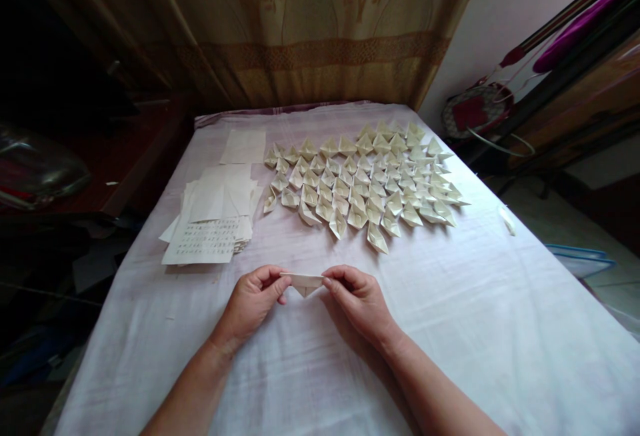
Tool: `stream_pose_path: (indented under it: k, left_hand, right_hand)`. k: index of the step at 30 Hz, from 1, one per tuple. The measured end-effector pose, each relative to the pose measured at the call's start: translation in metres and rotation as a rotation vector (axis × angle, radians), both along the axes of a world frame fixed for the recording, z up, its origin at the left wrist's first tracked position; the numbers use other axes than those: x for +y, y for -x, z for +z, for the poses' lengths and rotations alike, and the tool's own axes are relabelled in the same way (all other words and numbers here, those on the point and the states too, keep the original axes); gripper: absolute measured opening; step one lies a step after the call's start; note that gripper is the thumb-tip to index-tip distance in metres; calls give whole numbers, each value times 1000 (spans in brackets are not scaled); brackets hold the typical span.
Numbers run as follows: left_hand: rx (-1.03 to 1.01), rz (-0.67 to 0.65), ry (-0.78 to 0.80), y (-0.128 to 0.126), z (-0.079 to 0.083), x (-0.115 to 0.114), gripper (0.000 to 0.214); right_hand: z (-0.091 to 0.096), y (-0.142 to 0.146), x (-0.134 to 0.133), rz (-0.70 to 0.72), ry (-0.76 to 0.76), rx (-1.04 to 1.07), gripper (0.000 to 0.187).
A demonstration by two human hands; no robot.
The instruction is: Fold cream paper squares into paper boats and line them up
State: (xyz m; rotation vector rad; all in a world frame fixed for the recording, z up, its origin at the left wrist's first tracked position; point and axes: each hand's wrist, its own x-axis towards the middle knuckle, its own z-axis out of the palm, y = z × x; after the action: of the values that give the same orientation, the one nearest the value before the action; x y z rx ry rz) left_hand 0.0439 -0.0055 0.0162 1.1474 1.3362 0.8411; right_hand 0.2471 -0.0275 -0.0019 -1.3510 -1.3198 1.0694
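Note:
A small folded white paper piece (pixel 305 282) is held just above the white cloth (pixel 475 303), near the front middle. My left hand (pixel 253 301) pinches its left end with thumb and fingers closed. My right hand (pixel 357 299) pinches its right end the same way. Beyond the hands lies a spread of several finished folded paper boats (pixel 365 183) in rows. To the left of them sits a stack of flat paper sheets (pixel 213 219), the front sheet carrying printed text.
A single sheet (pixel 245 146) lies behind the stack. A small paper scrap (pixel 508 220) rests near the cloth's right edge. A patterned curtain (pixel 310 29) hangs behind the table. Dark furniture stands at left, a wooden cabinet (pixel 590 103) at right.

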Motion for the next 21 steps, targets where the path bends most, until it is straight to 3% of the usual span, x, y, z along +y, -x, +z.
stream_pose_path:
  k: [11, 21]
  left_hand:
    - [-54, -32, 196, 3, 6, 1, 45]
    - [-110, -7, 143, 1, 5, 1, 48]
  right_hand:
    - [4, 1, 4, 16, 110, 110, 18]
    - [2, 1, 5, 36, 123, 128, 20]
